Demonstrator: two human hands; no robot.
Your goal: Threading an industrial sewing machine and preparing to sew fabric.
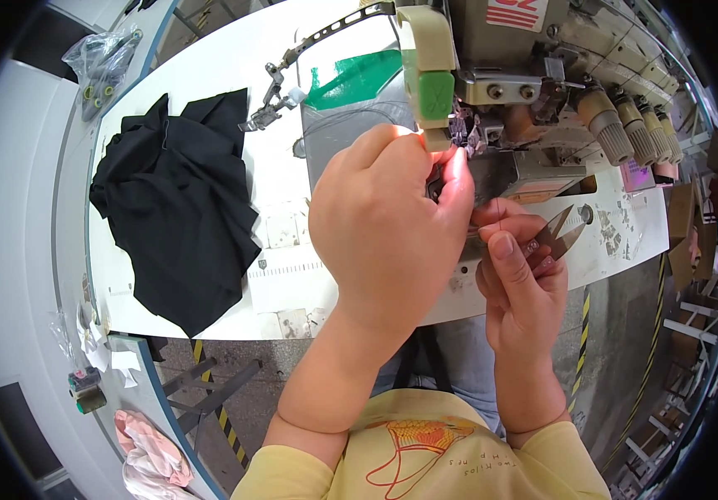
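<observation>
My left hand (380, 204) reaches up to the needle area of an industrial sewing machine (492, 58), fingers bent and pressed together under the machine head. Its fingertips are partly hidden by the hand and machine parts, so what they pinch cannot be made out. Lower right, my right hand (526, 283) is closed around small scissors (566, 232), their two blades apart and pointing up and right. Its thumb and forefinger are pinched close together beside the machine bed, and a fine dark thread (499, 213) seems to run from them.
Black fabric (184, 208) lies bunched on the left of the white table (284, 287). A jointed metal arm (326, 33) reaches over green tape (355, 79). Several tension knobs (605, 125) line the machine's right. A plastic bag (100, 71) and pink-white cloth (150, 454) are at far left.
</observation>
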